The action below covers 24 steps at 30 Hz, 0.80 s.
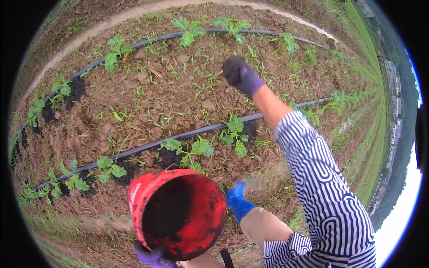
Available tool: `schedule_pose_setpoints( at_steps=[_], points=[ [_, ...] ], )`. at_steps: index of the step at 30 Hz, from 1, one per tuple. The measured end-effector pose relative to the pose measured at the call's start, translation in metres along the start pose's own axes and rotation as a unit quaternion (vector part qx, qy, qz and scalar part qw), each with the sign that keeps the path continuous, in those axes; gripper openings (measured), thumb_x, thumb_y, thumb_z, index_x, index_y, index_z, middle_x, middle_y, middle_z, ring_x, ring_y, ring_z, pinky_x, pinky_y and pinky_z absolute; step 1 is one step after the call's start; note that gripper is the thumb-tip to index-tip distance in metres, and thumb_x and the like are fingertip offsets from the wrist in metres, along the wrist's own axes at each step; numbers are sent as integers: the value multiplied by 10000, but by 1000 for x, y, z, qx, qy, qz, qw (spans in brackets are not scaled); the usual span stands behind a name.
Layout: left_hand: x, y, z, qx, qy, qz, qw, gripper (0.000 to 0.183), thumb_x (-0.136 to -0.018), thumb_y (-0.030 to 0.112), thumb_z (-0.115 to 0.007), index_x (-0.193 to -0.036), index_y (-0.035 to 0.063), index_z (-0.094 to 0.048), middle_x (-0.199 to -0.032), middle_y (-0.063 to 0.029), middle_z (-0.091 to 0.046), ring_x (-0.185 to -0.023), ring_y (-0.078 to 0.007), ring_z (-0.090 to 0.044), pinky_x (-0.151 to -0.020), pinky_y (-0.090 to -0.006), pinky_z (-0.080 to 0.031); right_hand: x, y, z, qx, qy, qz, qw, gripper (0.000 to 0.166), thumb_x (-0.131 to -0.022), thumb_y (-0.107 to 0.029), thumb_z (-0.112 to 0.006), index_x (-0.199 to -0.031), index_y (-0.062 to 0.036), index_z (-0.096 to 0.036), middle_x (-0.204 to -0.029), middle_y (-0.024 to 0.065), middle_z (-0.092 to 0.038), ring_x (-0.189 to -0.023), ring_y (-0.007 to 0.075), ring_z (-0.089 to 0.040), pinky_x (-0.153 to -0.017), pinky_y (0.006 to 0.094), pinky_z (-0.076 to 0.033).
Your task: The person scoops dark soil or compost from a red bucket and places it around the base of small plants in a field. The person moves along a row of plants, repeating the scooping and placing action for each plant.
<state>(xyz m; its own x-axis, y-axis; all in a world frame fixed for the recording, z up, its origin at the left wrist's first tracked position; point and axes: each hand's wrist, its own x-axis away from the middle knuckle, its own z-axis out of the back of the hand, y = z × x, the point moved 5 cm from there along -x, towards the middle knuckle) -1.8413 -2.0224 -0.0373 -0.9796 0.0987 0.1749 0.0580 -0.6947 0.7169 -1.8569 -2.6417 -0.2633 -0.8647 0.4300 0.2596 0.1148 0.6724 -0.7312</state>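
A red plastic bucket [218, 204], its inside smeared and partly filled with dark, soil-like material [167, 206], is tilted at the lower centre. My left hand [156, 256], in a purple glove, grips its lower rim. My right hand [242, 75], in a purple glove darkened over the fingers, reaches out over the bed between two black drip hoses [197, 131]. The fingers look curled around a dark clump, slightly blurred. Young leafy plants [201, 147] grow along the hoses. Dark material lies at the bases of several, including the plant [235, 129] below my right forearm.
My blue boot [238, 202] stands on the soil right of the bucket. The far hose [214, 30] curves across the top, with more leafy plants [115, 50] beside it and a muddy furrow [110, 21] beyond. Green rows run off to the right, towards buildings [395, 130] and a wooded hill.
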Motion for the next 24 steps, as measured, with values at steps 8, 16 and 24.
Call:
schedule_pose_setpoints(
  at_steps=[8,16,24],
  points=[
    [0,9,7,-48,4,66,997,474,-500,205,-572,-923,-8,-554,-881,-86,-548,-768,-176,-498,-687,-300,-442,-20,-37,11,147,231,25,961,347,-974,-261,-420,-1269,-94,-492,-1248,80,-562,-1127,193,-531,-1014,366,-384],
    [8,25,6,-71,-20,16,997,450,-636,380,-625,-790,-25,-506,-801,-90,-440,-731,-208,-419,-644,-331,-386,101,-11,-128,79,234,-74,966,236,-928,-209,-544,-1082,-33,-512,-909,80,-599,-783,201,-619,-687,376,-558],
    [-4,54,-10,-77,-33,-81,993,295,-518,167,-667,-736,27,-527,-691,-71,-439,-621,-227,-445,-569,-351,-403,228,111,-328,638,-290,-25,713,467,-850,-347,-606,-1192,-37,-538,-1029,159,-642,-959,295,-630,-812,392,-507]
  ],
)
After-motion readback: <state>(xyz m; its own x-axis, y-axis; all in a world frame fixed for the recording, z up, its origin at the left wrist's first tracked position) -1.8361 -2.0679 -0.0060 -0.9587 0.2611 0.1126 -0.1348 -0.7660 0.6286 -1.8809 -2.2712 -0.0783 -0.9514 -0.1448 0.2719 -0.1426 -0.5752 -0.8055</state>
